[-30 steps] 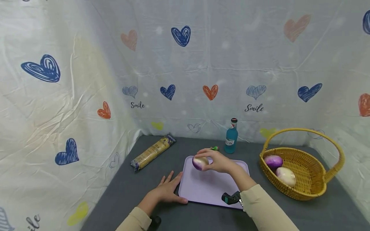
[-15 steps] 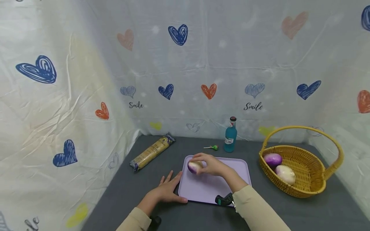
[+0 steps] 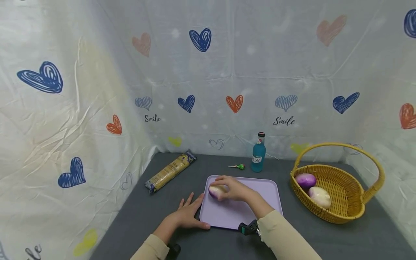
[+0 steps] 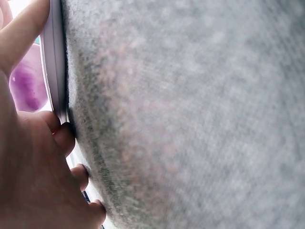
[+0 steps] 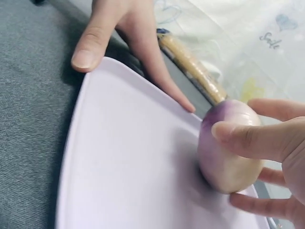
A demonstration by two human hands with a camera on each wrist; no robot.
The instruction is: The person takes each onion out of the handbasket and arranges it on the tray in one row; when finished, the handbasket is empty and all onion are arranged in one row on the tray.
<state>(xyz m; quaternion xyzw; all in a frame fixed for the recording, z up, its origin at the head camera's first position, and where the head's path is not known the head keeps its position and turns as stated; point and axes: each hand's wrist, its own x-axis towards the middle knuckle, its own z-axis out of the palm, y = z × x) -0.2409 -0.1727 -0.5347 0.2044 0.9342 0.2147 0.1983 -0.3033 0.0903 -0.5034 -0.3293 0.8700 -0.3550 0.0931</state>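
Note:
A smooth purple-and-white turnip (image 3: 216, 191) is held between the thumb and fingers of my right hand (image 3: 232, 188), over the left part of the lilac tray (image 3: 240, 211). In the right wrist view the turnip (image 5: 228, 148) sits very low by the tray's side rim; whether it touches the surface I cannot tell. My left hand (image 3: 186, 216), fingers spread, rests at the tray's near left corner. Its thumb lies against the front edge and its index finger along the left edge. The left wrist view shows this hand (image 4: 35, 157) close up against the tray rim.
A yellow wicker basket (image 3: 349, 195) with a tall handle stands right of the tray, holding two more turnips (image 3: 320, 197). Behind the tray are a blue bottle (image 3: 258, 154) and a green lollipop (image 3: 240, 166). A long pack of noodles (image 3: 170, 171) lies at the back left.
My right hand has moved left and slightly down with the turnip, towards the tray's left side, uncovering the lollipop. The left hand has stayed at the tray corner.

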